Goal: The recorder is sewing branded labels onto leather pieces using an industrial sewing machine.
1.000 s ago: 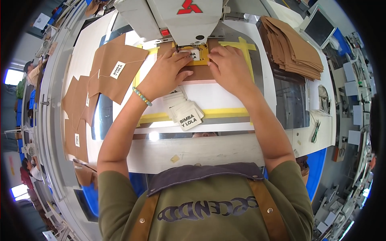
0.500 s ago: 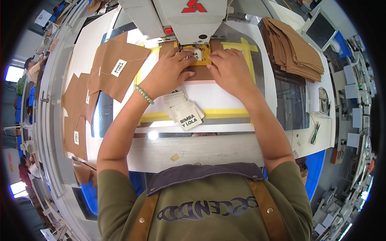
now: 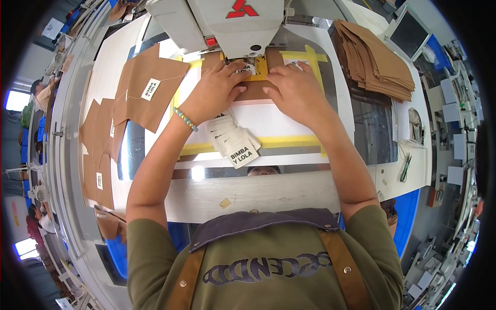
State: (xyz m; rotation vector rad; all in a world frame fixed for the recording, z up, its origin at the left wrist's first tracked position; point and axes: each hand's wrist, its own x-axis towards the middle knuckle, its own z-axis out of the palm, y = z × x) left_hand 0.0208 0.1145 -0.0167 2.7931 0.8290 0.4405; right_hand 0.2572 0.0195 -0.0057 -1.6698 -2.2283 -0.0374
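My left hand (image 3: 216, 92) lies with fingers apart over the left side of a yellow clamp frame (image 3: 262, 70), under the sewing machine head (image 3: 237, 28). On the other side my right hand (image 3: 298, 92) rests with bent, spread fingers at the frame's right edge. Neither hand grips anything that I can see. Under the frame is a brown panel (image 3: 253, 93). A white printed label (image 3: 248, 68) shows inside the frame, partly covered by my left fingers. Close to my left wrist, a fanned pile of cream labels (image 3: 242, 150) sits on the white work sheet.
Brown panels with labels and loose threads (image 3: 137, 85) spread at the left. A thick stack of brown panels (image 3: 377, 64) stands at the right. Green-handled thread snips (image 3: 406, 169) lie on the right tabletop, and a monitor (image 3: 409, 35) is behind. Yellow tape (image 3: 289, 141) borders the work sheet.
The view has shifted slightly, moving the machine a little left in the picture. Both hands stay at the frame, with only small finger shifts. The label pile looks unmoved.
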